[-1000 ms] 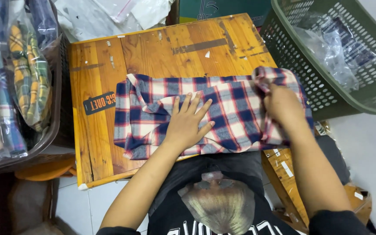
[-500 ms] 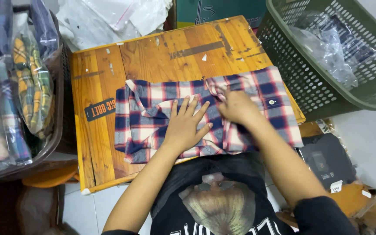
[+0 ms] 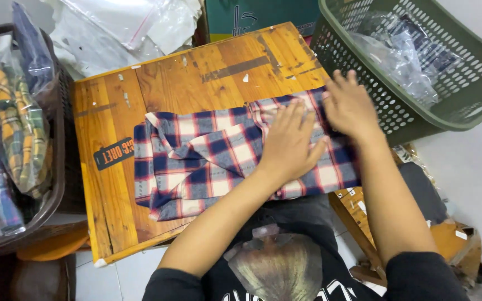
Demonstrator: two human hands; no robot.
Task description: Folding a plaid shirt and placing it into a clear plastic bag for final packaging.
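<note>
I observe a plaid shirt (image 3: 207, 156) of soft woven cloth, red, white and navy, lying folded flat on a worn wooden table (image 3: 196, 72). My left hand (image 3: 288, 142) presses palm-down on it, fingers spread, gripping nothing. My right hand (image 3: 350, 106), at two o'clock from it, lies flat likewise. A perforated green plastic basket (image 3: 475, 100) stands beyond.

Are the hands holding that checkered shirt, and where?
Neither grips it. The left hand and right hand lie flat, palms down, pressing the right end of the plaid shirt on the wooden table.
</note>
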